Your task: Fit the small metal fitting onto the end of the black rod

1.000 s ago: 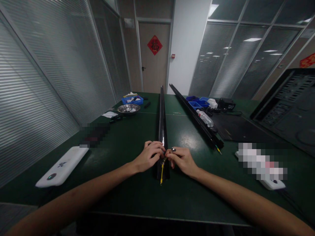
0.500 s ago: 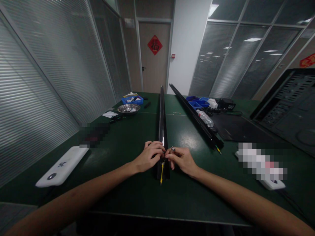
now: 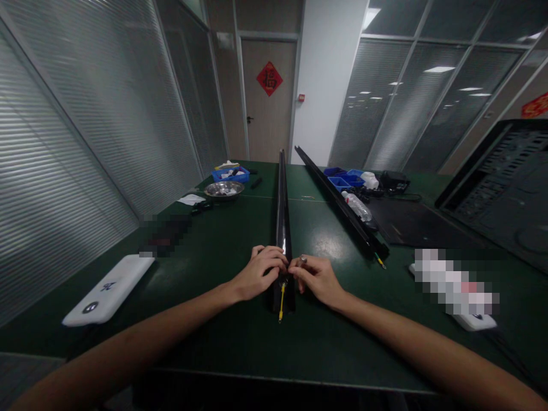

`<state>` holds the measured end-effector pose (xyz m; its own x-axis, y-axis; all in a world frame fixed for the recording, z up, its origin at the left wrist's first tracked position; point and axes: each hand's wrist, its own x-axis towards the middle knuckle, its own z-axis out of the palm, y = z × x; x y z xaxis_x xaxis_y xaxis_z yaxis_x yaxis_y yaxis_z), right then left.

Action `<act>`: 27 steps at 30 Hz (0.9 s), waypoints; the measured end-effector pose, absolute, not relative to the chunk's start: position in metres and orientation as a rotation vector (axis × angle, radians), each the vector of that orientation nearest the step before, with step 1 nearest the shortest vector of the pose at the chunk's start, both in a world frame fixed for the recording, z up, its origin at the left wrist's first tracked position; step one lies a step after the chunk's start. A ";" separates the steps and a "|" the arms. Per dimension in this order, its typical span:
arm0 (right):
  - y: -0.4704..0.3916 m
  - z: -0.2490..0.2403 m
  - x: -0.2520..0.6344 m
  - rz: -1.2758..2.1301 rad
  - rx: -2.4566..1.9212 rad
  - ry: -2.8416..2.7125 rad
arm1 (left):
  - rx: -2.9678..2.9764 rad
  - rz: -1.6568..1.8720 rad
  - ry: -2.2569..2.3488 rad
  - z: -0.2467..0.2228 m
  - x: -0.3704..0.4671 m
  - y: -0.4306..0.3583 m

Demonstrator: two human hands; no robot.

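A long black rail [image 3: 282, 217] lies lengthwise on the green table in front of me. My left hand [image 3: 263, 271] is closed over its near part, fingers curled at the channel; the fingertips are partly hidden. Just right of the rail, my right hand [image 3: 317, 278] is closed around a small object with a shiny round metal end [image 3: 303, 259]; the rest is hidden in the fingers, so its kind is unclear. Both sets of fingertips almost meet over the rail. Below them, a yellow wire [image 3: 281, 302] with a ring terminal hangs from the rail's near end.
A second black rail [image 3: 338, 200] with its own wire lies to the right, beside a plastic bottle [image 3: 357, 206] and blue bins [image 3: 349, 180]. Far left stand a metal bowl [image 3: 224, 190] and a blue tray [image 3: 231, 174]. White devices [image 3: 109, 288] flank me; a dark panel [image 3: 500, 194] rises right.
My right hand has shifted very slightly right, and the metal-ended object in it has turned a little. My left hand and the rail stay in place.
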<state>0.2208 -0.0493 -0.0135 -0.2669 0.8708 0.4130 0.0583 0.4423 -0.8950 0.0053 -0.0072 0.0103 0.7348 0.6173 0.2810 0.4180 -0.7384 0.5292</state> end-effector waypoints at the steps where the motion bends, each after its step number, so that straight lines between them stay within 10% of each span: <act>1: -0.049 -0.013 0.221 0.972 -0.818 -1.668 | 2.500 0.629 0.791 0.010 0.005 -0.007; 27: -0.049 -0.012 0.221 0.947 -0.865 -1.668 | 2.501 0.644 0.779 0.005 0.004 -0.005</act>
<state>0.2212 -0.0488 -0.0120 -0.2540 0.8792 0.4031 0.1043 0.4392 -0.8923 0.0038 -0.0052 0.0053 0.7327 0.6123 0.2971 0.4071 -0.7442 0.5296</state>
